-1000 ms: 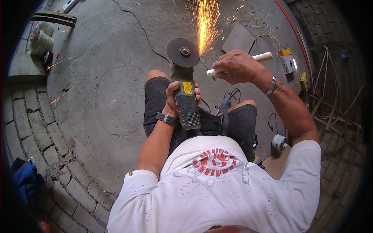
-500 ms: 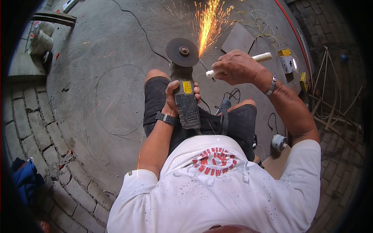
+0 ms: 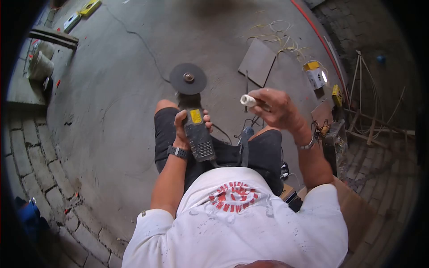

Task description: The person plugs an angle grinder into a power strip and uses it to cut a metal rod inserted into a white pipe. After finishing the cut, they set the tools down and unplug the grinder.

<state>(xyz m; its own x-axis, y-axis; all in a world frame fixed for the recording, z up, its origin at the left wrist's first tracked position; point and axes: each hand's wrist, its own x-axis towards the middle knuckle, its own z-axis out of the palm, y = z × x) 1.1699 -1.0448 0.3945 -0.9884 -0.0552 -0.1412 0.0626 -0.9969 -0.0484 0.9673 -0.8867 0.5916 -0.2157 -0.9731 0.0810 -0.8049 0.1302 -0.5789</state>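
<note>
My left hand (image 3: 182,127) is wrapped round the body of a dark angle grinder (image 3: 199,139) with a yellow label. Its grey cutting disc (image 3: 187,79) points away from me, with a brass-coloured nut at the centre. No sparks come off it. To the right, my right hand (image 3: 275,107) is closed round a short white plastic pipe (image 3: 248,101), whose hollow end faces left. A thin dark metal rod (image 3: 246,80) stands out past the pipe's end; how the two are joined cannot be made out. Disc and rod are apart.
A grey square tile (image 3: 258,62) lies on the concrete floor beside loose pale wires (image 3: 286,38). A yellow-and-white box (image 3: 315,75) stands at the right. A power cable (image 3: 143,42) crosses the floor. Buckets (image 3: 41,64) are at the left, and thin sticks (image 3: 371,107) lean at the right.
The spray of sparks has stopped. The white pipe has turned so its open end shows, and the rod has moved away from the disc. The whole view has shifted slightly.
</note>
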